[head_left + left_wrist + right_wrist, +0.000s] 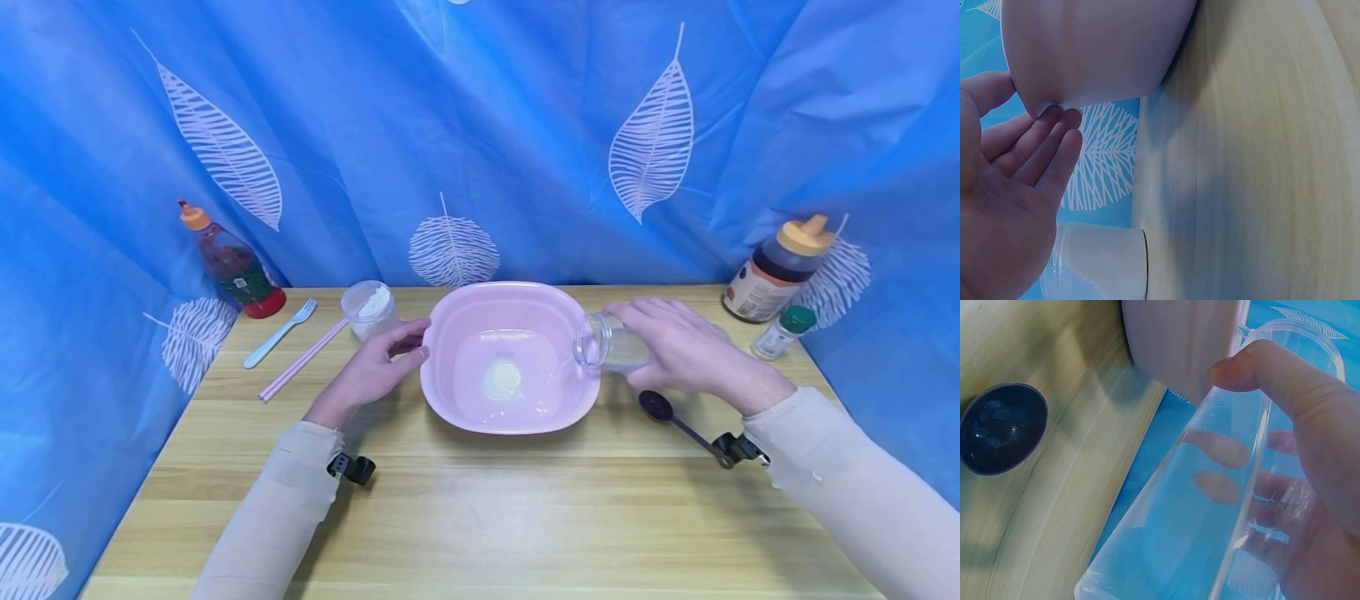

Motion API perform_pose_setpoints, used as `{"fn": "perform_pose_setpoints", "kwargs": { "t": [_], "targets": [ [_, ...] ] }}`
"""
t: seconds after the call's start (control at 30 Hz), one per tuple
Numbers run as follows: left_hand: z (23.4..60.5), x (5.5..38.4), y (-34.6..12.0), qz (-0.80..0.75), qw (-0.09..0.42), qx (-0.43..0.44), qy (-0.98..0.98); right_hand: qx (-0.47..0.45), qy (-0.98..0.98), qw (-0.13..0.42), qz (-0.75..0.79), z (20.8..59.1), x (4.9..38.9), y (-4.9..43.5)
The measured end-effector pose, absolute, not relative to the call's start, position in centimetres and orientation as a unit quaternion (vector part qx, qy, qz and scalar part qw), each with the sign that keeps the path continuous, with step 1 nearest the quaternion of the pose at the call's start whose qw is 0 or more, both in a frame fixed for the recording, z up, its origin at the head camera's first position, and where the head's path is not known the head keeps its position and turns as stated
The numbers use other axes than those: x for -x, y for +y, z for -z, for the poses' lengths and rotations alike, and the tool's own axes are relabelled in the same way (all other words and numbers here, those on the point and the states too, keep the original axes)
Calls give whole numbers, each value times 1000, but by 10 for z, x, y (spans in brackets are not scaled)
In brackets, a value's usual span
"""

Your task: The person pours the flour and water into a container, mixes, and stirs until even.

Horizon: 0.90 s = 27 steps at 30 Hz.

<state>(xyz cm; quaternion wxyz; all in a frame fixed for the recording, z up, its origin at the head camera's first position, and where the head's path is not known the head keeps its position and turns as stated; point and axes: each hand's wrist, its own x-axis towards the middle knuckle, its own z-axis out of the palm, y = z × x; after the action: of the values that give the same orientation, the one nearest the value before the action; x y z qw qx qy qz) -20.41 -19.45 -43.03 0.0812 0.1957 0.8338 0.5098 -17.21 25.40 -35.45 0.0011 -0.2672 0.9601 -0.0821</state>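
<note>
A pink plastic basin (pixel 510 287) holds a small mound of white powder (pixel 502 381), with clear liquid on its bottom. My right hand (pixel 678 346) grips a clear jar (pixel 626 348), tipped sideways with its mouth over the basin's right rim; a thin stream of clear liquid runs from it. In the right wrist view the thumb and fingers wrap the jar (pixel 1191 506). On the left side, my left hand (pixel 378 367) touches the basin's outer rim with thumb and fairly straight fingertips. Behind that hand stands a clear tub of white powder (pixel 369 308).
A light blue fork (pixel 281 333) and pink chopsticks (pixel 303 360) lie at left, near a red sauce bottle (pixel 238 271). At right are a dark sauce bottle (pixel 776 271), a green-capped shaker (pixel 783 333) and a black spoon (pixel 657 407). A blue leaf-print curtain (pixel 337 125) encloses the wooden table.
</note>
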Motion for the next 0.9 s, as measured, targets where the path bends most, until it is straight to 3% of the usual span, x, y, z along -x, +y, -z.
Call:
{"fn": "perform_pose_setpoints", "kwargs": {
  "t": [0.9],
  "targets": [
    [431, 205, -194, -509, 82, -195, 834, 268, 961, -3, 74, 354, 173, 254]
  ]
}}
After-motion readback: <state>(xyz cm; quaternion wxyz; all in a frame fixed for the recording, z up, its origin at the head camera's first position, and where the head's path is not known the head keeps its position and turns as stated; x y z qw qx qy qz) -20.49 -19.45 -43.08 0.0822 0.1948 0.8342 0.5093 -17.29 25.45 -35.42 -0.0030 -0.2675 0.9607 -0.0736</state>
